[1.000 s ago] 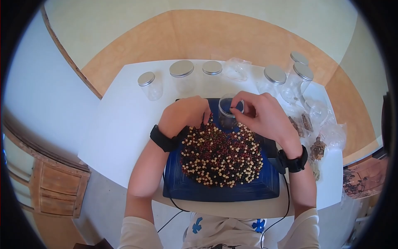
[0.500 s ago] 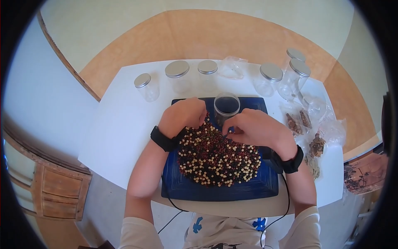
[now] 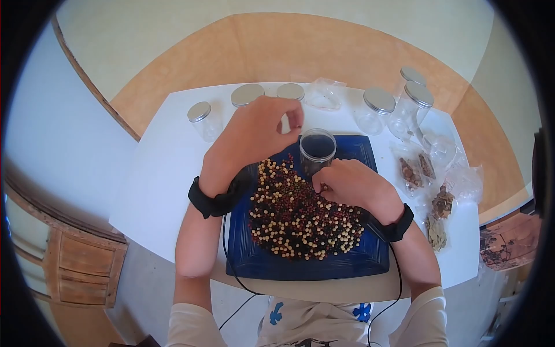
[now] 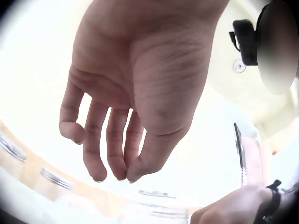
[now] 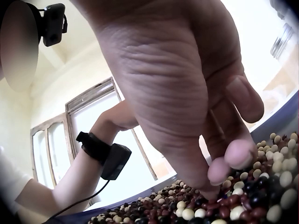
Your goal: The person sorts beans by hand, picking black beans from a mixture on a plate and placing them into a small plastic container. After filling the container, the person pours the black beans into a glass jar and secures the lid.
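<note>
A heap of mixed cream, black and dark red beans (image 3: 306, 225) covers much of the blue tray (image 3: 254, 269). At the tray's far side stands a clear lidless jar (image 3: 317, 146) with dark contents. My left hand (image 3: 257, 130) is raised beside the jar's left rim, thumb and forefinger tips together at a tiny dark bean. Its other fingers hang loosely bent in the left wrist view. Right in front of the jar, my right hand (image 3: 355, 185) reaches down into the heap. Its thumb tip touches red beans in the right wrist view; I cannot tell whether it pinches one.
Along the table's (image 3: 150, 191) back edge stand several clear jars with silver lids, including one jar (image 3: 202, 115) at left and another jar (image 3: 378, 107) at right. Plastic bags of dried goods (image 3: 442, 202) lie on the right. A black cable (image 3: 225, 248) trails from each wrist.
My left hand has lifted from the heap's far left part up beside the jar. My right hand has come from over the jar's mouth down to the beans and stays there.
</note>
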